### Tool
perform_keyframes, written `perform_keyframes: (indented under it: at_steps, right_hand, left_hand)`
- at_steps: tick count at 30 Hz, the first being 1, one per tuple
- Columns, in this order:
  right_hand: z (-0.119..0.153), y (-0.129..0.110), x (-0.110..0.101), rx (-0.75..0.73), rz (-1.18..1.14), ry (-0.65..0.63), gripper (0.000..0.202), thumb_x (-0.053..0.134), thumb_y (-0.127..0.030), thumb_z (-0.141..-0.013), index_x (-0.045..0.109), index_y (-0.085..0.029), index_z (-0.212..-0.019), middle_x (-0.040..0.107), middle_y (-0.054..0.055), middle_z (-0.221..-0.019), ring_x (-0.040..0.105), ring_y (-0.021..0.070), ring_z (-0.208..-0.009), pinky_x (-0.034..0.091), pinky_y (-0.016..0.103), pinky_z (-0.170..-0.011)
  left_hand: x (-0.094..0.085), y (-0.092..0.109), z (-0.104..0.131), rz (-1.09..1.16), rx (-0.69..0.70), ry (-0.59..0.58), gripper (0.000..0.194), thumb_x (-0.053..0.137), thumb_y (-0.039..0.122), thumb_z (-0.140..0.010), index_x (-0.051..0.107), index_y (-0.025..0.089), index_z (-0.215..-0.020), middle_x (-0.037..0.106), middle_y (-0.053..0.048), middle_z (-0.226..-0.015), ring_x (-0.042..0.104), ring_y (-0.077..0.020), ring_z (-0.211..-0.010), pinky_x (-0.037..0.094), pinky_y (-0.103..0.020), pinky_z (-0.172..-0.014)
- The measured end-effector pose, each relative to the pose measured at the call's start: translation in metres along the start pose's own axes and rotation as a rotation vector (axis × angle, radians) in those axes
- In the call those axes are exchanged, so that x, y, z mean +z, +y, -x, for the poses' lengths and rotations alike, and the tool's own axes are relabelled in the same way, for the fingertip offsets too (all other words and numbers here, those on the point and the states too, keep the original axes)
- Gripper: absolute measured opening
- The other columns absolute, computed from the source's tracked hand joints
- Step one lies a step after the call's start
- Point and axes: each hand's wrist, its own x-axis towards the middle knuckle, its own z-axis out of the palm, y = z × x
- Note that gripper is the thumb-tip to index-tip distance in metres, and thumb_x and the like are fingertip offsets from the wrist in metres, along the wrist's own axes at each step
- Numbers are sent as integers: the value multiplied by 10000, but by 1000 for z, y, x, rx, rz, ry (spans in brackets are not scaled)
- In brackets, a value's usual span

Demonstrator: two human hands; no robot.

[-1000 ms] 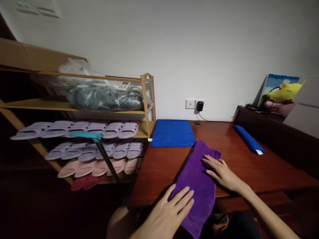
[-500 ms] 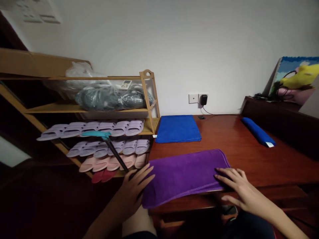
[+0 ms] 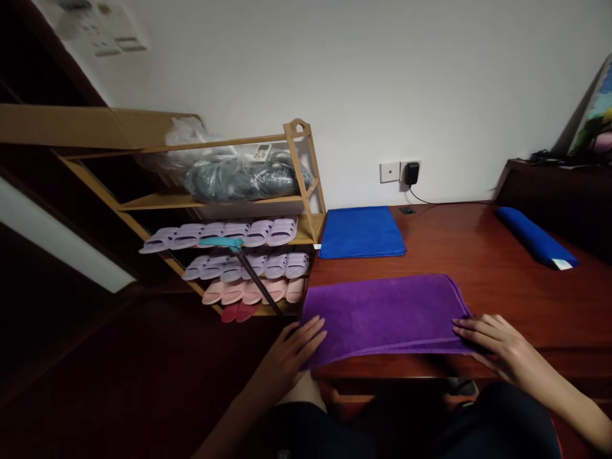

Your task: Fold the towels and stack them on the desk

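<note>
A folded purple cloth lies along the front edge of the reddish-brown table. My left hand grips its left end, fingers on top and the thumb hidden. At the right end, my right hand holds the cloth with fingers on top and the thumb below, out of clear sight. Behind the purple cloth a folded blue cloth rests flat near the wall. A rolled or narrowly folded blue cloth with a white label is at the table's right side.
Left of the table stands a wooden rack with lilac slippers, pink slippers and a plastic-wrapped bundle. A dark pole with a teal top leans before it. A black plug sits in the wall socket.
The view has shifted, so the table and rack appear farther right. My right hand has closed on the right end of the purple cloth, whose front edge now looks straighter.
</note>
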Motion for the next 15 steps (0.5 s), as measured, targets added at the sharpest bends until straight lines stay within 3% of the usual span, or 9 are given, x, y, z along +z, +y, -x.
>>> perform_keyframes:
  at_steps: [3, 6, 11, 15]
  right_hand:
    - [3, 1, -5, -63, -3, 33, 342, 528, -283, -885, 585, -288, -1222, 644, 57, -1156, 597, 191, -1014, 441, 344, -864]
    - [1, -1, -18, -33, -66, 58, 275, 504, -254, -893, 619, -269, -1142, 670, 51, -997, 616, 162, -864, 464, 287, -747]
    - [-6, -6, -42, 40, -120, 195, 195, 490, -198, -895, 607, -236, -1047, 628, 43, -845, 575, 144, -741, 445, 273, -680]
    - [-8, -2, -58, -15, -47, 268, 204, 524, -195, -879, 561, -248, -1072, 612, 37, -855, 566, 151, -765, 434, 278, -683]
  left_hand:
    - [-5, -6, -1, 81, 38, 80, 621, 337, -92, -714, 484, 174, -1255, 591, -92, -1276, 486, -180, -1241, 341, -384, -1008]
    - [-20, -11, -9, 188, 47, 135, 522, 359, -75, -757, 526, 186, -1177, 664, -75, -1153, 585, -174, -1108, 398, -358, -947]
    - [-44, -17, -25, 289, -101, 63, 399, 463, 1, -778, 599, 183, -1106, 694, -65, -989, 614, -189, -914, 480, -302, -800]
    - [-59, -19, -34, 319, -220, 31, 354, 459, 33, -783, 635, 197, -1042, 681, -48, -939, 617, -187, -892, 490, -298, -788]
